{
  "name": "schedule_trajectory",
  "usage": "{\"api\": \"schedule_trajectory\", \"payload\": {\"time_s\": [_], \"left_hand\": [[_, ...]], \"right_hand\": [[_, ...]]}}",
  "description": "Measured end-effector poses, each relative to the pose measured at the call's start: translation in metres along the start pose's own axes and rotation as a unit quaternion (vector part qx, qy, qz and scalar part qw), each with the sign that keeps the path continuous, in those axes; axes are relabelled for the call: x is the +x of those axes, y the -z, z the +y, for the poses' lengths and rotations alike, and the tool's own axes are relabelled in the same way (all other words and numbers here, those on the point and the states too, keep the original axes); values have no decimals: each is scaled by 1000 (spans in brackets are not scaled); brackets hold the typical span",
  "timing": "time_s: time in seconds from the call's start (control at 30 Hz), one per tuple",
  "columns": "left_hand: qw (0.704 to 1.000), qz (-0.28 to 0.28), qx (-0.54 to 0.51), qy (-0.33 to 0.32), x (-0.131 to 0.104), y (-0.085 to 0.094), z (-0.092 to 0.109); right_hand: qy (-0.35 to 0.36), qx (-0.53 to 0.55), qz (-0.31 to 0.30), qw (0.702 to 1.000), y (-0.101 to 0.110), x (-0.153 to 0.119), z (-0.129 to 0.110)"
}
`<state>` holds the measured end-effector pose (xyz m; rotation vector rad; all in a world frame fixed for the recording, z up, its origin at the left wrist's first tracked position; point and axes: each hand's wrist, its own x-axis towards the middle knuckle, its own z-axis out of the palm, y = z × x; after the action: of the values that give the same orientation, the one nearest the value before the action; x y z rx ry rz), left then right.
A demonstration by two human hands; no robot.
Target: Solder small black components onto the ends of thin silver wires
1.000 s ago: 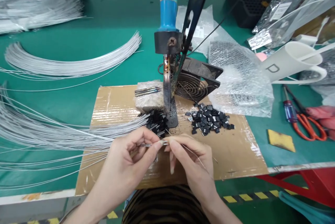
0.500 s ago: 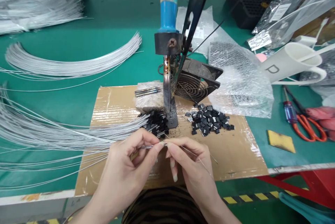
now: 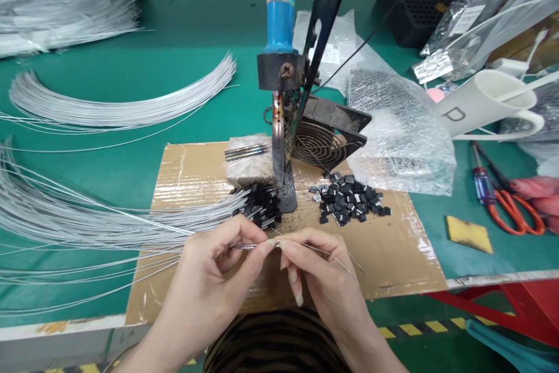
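Note:
My left hand [image 3: 218, 274] is closed in a pinch on thin grey wires [image 3: 247, 246] low over the cardboard. Its fingertips meet those of my right hand [image 3: 321, 268], which pinches the wires' end between thumb and index finger. What exactly sits between the fingertips is too small to make out. Thin strands [image 3: 325, 252] run out past my right hand toward the lower right. Just beyond my hands lies a bundle of grey wires [image 3: 192, 216] with black connectors [image 3: 262, 204] on its ends. A pile of loose black connectors [image 3: 349, 198] lies to the right.
A blue-handled soldering iron [image 3: 280, 24] hangs tip-down in a stand over the cardboard sheet [image 3: 393, 262]. Behind it stand a small fan [image 3: 323, 140] and bubble wrap [image 3: 402, 128]. At right are a white mug [image 3: 476, 108], orange-handled scissors [image 3: 510, 216] and a yellow sponge [image 3: 469, 234].
Both hands stay together at nearly the same spot. My right hand's lower fingers have shifted slightly down and right, and the fingertips have rolled a little on the wires.

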<state>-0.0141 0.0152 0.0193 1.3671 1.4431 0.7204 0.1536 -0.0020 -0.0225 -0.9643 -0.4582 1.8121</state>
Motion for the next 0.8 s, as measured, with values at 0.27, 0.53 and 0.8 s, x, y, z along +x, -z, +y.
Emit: {"api": "schedule_trajectory", "payload": {"time_s": [0.27,0.53,0.8], "left_hand": [[997,71,-3,-17,-5,-11,5],[993,110,-3,-33,-10,-22,-6],[993,107,-8,-40,-9,-24,-14]], "right_hand": [[0,29,16,999,-3,0,1],[13,57,39,998,-9,0,6],[31,50,43,997,-12,1,7]]}}
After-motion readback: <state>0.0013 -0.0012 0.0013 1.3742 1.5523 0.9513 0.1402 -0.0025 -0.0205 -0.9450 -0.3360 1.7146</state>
